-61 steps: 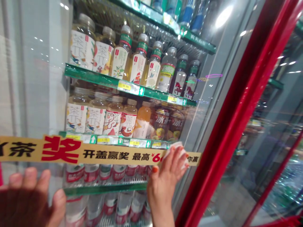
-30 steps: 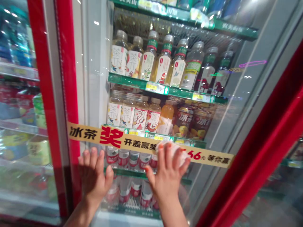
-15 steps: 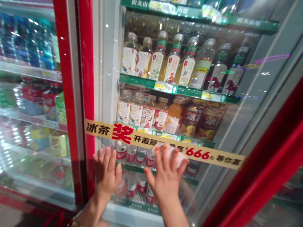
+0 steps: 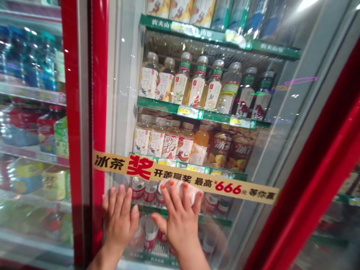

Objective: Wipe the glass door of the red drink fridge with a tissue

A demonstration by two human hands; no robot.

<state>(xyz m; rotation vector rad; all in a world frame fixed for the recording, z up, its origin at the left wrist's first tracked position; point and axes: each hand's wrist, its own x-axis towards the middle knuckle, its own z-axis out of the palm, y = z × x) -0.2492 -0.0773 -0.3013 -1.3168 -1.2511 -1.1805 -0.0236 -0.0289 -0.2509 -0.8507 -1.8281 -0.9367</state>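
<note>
Red-framed glass door of a drinks cooler (image 4: pixel 123 93) fills the view; the left hand (image 4: pixel 119 221) lies flat on the glass low down, its fingers (image 4: pixel 118 198) spread and open, holding nothing; the right hand (image 4: pixel 180 225) is just beside it, its fingers (image 4: pixel 171 198) splayed over a white wad of cloth or tissue (image 4: pixel 187 193) and pinning it to the glass, orange-painted nails showing; the wad sits at the lower edge of a gold printed strip (image 4: pixel 225 187) running across the door, in front of a low shelf of water bottles (image 4: pixel 137 191); higher up stand rows of bottled tea (image 4: pixel 149 80) on green-edged shelves (image 4: pixel 194 112); the wad looks light, soft and crumpled, likely to slide on smooth glass unless pressed, and best held bunched under the palm and fingers, since it seems to offer no firm edge to pinch.
</note>
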